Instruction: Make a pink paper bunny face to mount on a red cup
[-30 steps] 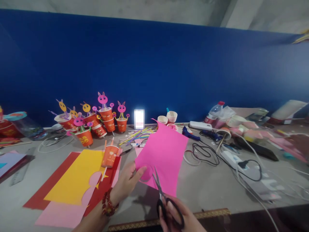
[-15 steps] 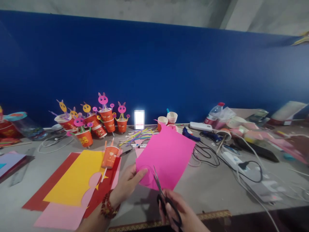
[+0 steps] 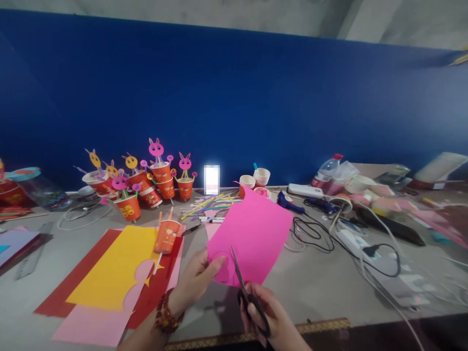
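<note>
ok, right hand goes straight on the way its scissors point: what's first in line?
Most likely the bright pink sheet: the scissors in the right hand overlap it in view. Depth unclear, so contact or gap can't be told.

No wording can be read for certain: the yellow characters (image 3: 127, 208) on the red cup (image 3: 136, 214) below a pink paper face (image 3: 119, 182) are too blurred, the small marks around the pale heart on the orange cup (image 3: 167, 239) over the coloured sheets (image 3: 109, 268) too faint, and the label on the red-capped bottle (image 3: 328, 170) is indistinct
</note>
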The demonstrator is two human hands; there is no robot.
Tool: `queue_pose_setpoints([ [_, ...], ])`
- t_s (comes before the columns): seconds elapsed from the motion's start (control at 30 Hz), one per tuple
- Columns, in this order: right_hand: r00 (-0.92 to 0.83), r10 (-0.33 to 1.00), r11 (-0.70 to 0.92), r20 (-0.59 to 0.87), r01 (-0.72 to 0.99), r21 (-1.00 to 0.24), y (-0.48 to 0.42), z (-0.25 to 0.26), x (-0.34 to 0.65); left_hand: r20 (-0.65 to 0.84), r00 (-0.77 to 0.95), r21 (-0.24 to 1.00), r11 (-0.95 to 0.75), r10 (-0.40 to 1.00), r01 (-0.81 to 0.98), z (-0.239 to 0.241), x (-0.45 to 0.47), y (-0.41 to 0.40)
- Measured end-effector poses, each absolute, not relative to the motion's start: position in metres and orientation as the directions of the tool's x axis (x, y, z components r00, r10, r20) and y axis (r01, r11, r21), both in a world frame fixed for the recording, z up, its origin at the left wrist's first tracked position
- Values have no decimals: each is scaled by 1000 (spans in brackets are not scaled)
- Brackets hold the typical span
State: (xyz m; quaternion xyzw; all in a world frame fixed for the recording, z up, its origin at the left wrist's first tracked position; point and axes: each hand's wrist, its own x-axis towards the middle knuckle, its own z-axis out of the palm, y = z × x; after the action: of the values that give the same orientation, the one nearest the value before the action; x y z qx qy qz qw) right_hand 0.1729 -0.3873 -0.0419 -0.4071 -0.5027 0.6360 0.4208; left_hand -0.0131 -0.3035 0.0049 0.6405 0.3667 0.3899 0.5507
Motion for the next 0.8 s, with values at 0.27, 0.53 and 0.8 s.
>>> queue_pose_setpoints([
  [0.27,-283,954,-134,-101,-101,-986,-386,-44,173,90,437,992,-118,895,37,7,-15,-305],
  [0.53,-277,957,-108,-82,-80,-991,-384,-40,172,123,434,982,-173,892,77,3,-16,-303],
  [0.8,-280,957,-90,-72,-53,-994,-384,-41,176,114,466,985,-160,878,60,5,-17,-303],
])
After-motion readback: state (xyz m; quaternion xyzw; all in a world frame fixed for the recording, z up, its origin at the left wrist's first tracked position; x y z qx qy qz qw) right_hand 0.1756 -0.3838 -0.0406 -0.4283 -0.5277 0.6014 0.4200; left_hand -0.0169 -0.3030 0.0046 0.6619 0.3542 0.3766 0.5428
